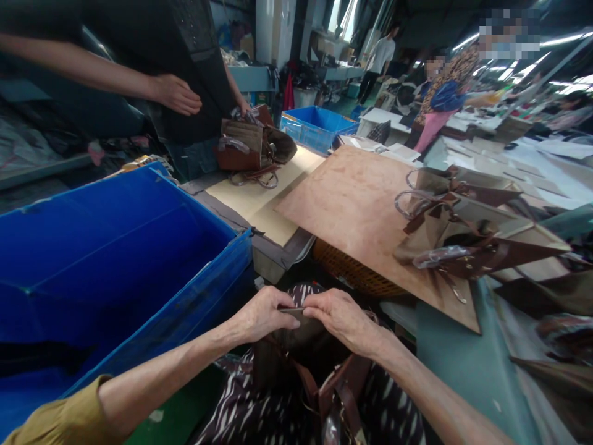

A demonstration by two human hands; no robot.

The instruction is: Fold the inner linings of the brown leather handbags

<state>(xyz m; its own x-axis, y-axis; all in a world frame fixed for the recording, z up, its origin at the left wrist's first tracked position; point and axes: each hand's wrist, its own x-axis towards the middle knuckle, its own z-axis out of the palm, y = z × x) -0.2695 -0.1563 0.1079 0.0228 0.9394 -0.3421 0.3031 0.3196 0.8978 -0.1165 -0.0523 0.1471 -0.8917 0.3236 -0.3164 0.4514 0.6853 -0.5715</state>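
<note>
A brown handbag (306, 346) sits in my lap with its mouth facing up and its brown straps on the near side. On the far rim of the bag, my left hand (266, 314) pinches the edge between thumb and fingers. My right hand (337, 316) grips the same edge just to the right, with the fingertips of both hands close together. Part of the bag's body is hidden by my forearms and blends with the dark patterned cloth over my legs.
A large blue bin (204, 278) stands at my left. Several similar handbags (463, 228) rest on a wooden board (343, 191) at right. Across from me, a person in dark clothes (185, 80) has a hand at another handbag (252, 145). Beyond stands a smaller blue crate (315, 127).
</note>
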